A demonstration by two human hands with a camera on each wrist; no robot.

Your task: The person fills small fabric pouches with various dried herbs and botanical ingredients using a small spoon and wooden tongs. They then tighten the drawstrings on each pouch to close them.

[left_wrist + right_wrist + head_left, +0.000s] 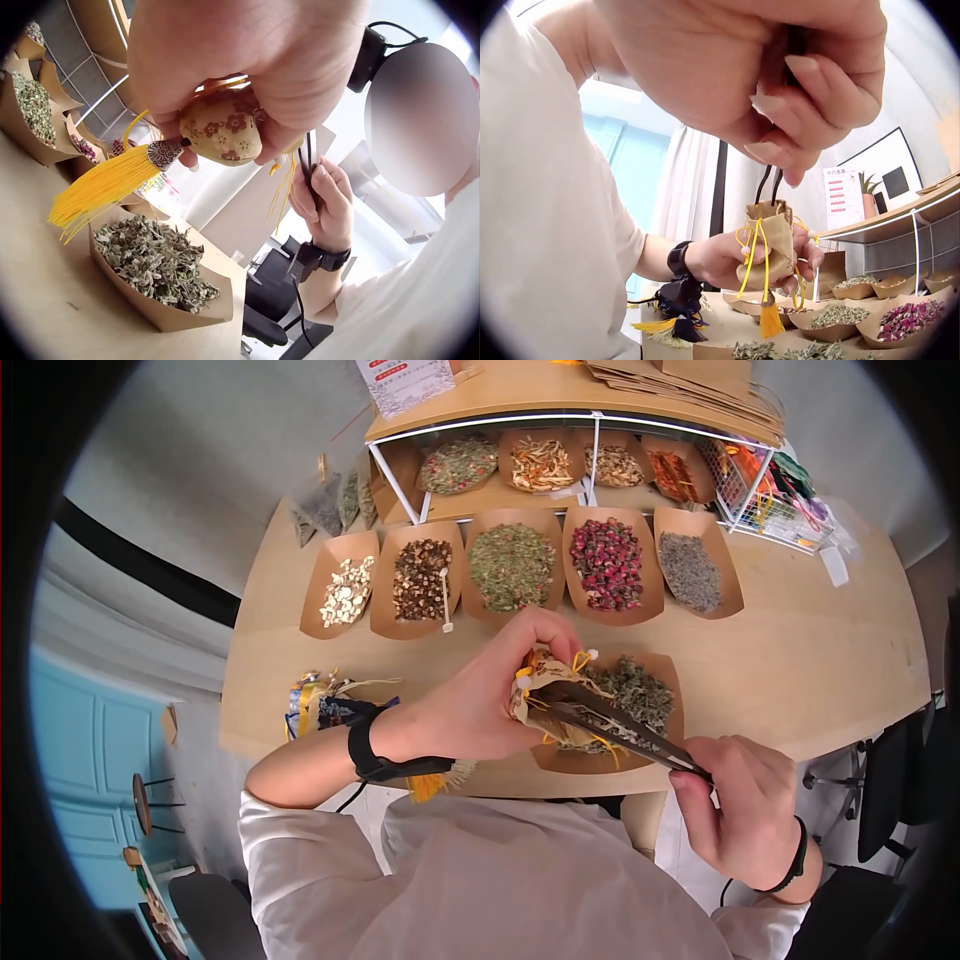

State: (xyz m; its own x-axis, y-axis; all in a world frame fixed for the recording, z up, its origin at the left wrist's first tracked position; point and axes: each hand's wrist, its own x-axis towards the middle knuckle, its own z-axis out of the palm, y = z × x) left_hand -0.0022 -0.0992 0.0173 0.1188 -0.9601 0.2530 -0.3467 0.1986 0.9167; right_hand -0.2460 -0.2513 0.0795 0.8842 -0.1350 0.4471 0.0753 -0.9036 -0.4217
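Note:
My left hand [480, 695] grips a small beige sachet pouch [225, 127] with a flower print, its mouth gathered upward. A yellow tassel [105, 184] hangs from the pouch bottom, and yellow cords with white beads dangle at its sides. In my right hand [745, 800] a pair of dark tongs [640, 735] is pinched, their tips down inside the pouch mouth in the right wrist view. What the tips hold is hidden by the cloth. Below the pouch sits a paper tray [161, 319] of dried grey-green leaves [154, 259].
A row of paper trays holds white pieces [347, 592], brown bits [420, 580] with a small scoop [445, 600], green herbs [510, 565], rosebuds [607, 563] and lavender-grey buds [690, 572]. Behind stands a white-framed shelf [597, 460] with more trays. Dark tasselled pouches [335, 705] lie at left.

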